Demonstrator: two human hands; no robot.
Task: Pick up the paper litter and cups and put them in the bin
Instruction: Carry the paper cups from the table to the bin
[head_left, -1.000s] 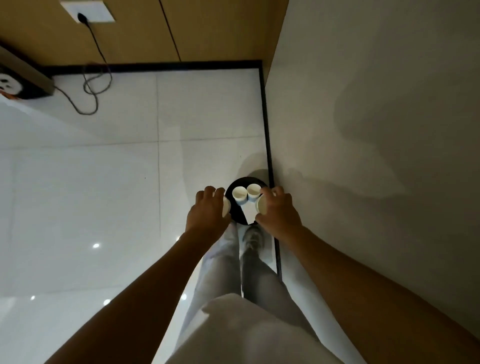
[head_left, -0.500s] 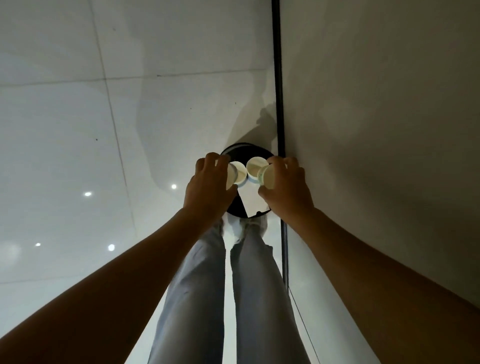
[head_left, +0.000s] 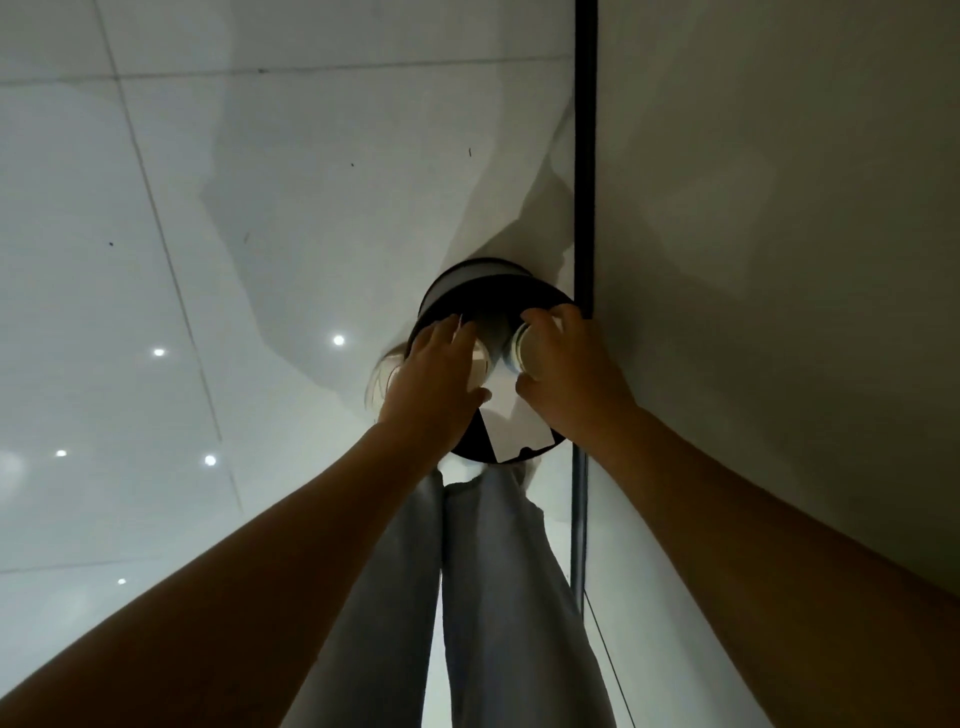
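**Cups at the bin mouth**

The left hand (head_left: 431, 387), fingers curled round a white paper cup (head_left: 477, 358), and the right hand (head_left: 563, 366), gripping another cup (head_left: 522, 353), hang over the black bin (head_left: 467, 291), where white paper (head_left: 514, 423) lies. Judged step: dropping. Next, loosen both grips.

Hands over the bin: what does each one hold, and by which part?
The right hand grips a white cup round its side. The left hand covers another cup; its hold is hidden.
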